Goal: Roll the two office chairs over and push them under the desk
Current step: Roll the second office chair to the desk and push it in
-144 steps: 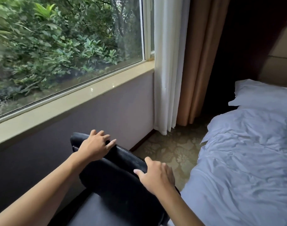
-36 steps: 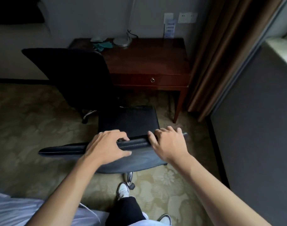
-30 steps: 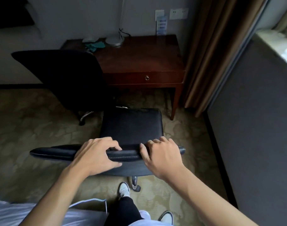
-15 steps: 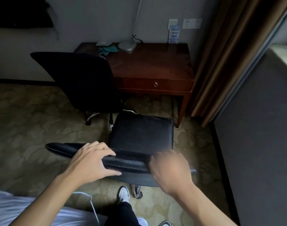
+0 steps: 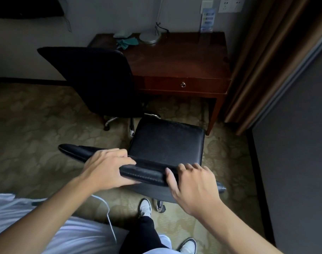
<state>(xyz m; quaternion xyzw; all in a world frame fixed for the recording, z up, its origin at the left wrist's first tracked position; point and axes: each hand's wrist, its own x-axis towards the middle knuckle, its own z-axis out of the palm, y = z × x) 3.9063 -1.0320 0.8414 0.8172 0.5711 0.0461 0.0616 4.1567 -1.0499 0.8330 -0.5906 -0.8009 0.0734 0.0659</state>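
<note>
Standing on the patterned carpet [image 5: 37, 125] just short of the counter [image 5: 178, 57], the near chair [image 5: 165, 143] has its black seat turned toward the drawer front, and its backrest top runs slantwise across the middle of the view. Both forearms reach forward and down from the bottom corners to that top edge. The left hand [image 5: 105, 171] is clamped on it: the fingers curl over the far side while the thumb presses along the near face. The right hand [image 5: 193, 182] sits at the right end of the same edge, fingers spread and bent over the top, thumb against the near face; whether it grips firmly or only rests there cannot be told. The two hands are apart, with a short stretch of stitched leather between them.

Most of the near chair's base is hidden under the seat and backrest; only one caster [image 5: 160, 206] shows below, beside a white shoe [image 5: 145, 208]. The second chair [image 5: 101, 79] stands to the left of the first, its dark backrest covering the counter's left front corner, with part of its chrome base [image 5: 116, 120] showing beneath. On the counter's far side sit a round lamp base [image 5: 149, 37] and a crumpled teal cloth [image 5: 127, 42], both dim. White bedding [image 5: 46, 226] fills the lower left, cut off by the frame. A brown curtain [image 5: 262, 61] hangs to the right of the counter.
</note>
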